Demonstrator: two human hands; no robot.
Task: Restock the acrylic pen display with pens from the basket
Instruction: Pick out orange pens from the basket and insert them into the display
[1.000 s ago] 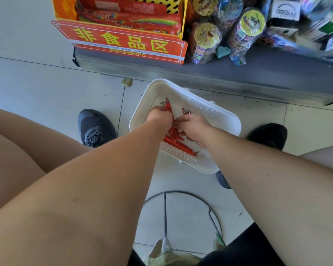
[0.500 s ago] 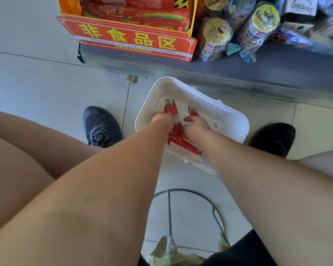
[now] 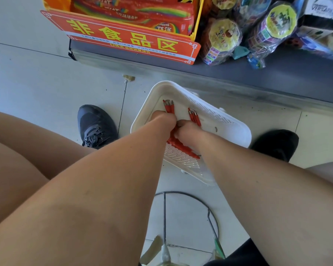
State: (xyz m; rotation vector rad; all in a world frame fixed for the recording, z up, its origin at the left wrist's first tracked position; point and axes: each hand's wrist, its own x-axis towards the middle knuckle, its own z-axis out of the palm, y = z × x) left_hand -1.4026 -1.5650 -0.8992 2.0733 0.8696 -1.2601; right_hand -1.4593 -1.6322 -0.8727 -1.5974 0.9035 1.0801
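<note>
My hands have moved closer since a moment ago, and now they touch inside the white basket (image 3: 229, 120). My left hand (image 3: 164, 120) is curled round a bunch of red pens (image 3: 168, 107). My right hand (image 3: 186, 131) is curled round a smaller bunch. Both bunches point away from me, with their silver tips toward the grey shelf (image 3: 238, 77). Some loose pens (image 3: 183, 148) lie slanted on the basket's bottom. The basket's far corner is near the shelf edge. There is bare floor (image 3: 46, 83) on the left, by my grey shoe (image 3: 96, 125). My black shoe (image 3: 275, 144) is just beside the basket's right corner.
</note>
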